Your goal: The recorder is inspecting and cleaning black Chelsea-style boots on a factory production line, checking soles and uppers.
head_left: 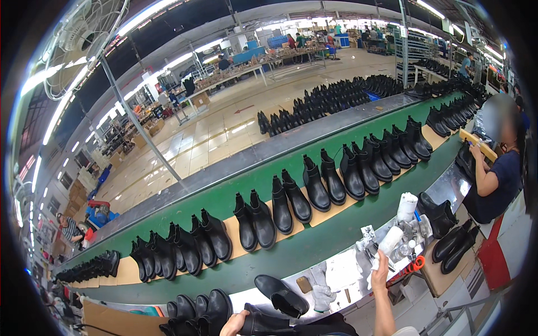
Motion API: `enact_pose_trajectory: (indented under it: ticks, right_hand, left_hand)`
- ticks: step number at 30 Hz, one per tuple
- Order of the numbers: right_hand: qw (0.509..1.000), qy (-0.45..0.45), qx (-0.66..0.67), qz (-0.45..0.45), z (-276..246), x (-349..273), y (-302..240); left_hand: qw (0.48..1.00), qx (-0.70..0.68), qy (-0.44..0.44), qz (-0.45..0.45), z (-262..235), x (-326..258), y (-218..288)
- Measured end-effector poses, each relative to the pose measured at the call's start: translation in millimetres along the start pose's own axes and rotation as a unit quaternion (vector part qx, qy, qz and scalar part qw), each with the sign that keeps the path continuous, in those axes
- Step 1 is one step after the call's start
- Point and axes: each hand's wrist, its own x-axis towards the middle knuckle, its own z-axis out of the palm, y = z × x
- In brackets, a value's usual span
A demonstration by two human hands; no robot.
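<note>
1. Gripping a black boot [269, 323] by its left end, the left hand [234, 323] is closed on it at the near edge of the scene, where part of the boot runs out of view.
2. To the right, the right hand [380, 271] is raised just at the near end of a white roll [390, 241]; I cannot tell whether its fingers hold the roll or only touch it.
3. Between the two hands, on the white worktop [238, 291], lie a loose boot [277, 292], a brown block [304, 284] and a white glove [323, 298].
4. Just right of the roll stands a clear bottle [412, 245], with an orange looped thing [418, 263] near it.
5. Beyond the worktop, pairs of boots [283, 210] stand along a green belt [325, 241] on tan cardboard [126, 270].
6. At the far right, a co-worker [501, 182] holds a yellowish block [479, 145].
7. On the far side of the belt, more boots [336, 105] stand in rows on the floor [213, 129].
</note>
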Motion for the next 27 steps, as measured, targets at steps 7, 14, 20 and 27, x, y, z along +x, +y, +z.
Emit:
enact_pose_trajectory:
  ticks: [7, 14, 20, 27]
  right_hand:
    - [0.994, 0.002, -0.102, -0.040, 1.0, -13.2, 18.6]
    - [0.978, 0.117, 0.132, 0.109, 14.0, 60.1, 38.8]
    - [0.900, 0.058, 0.299, 0.313, 1.7, 122.4, 105.5]
    - [0.864, 0.065, 0.361, 0.345, -27.6, 130.8, 121.7]
  left_hand:
    - [1.000, 0.006, -0.019, -0.006, 3.4, 10.3, -4.3]
    - [1.000, -0.004, -0.009, 0.008, -0.6, 1.0, -9.6]
    - [0.992, -0.116, -0.008, -0.047, -21.0, -20.1, -13.9]
    - [0.878, -0.458, -0.024, 0.134, -91.5, -71.7, -19.6]
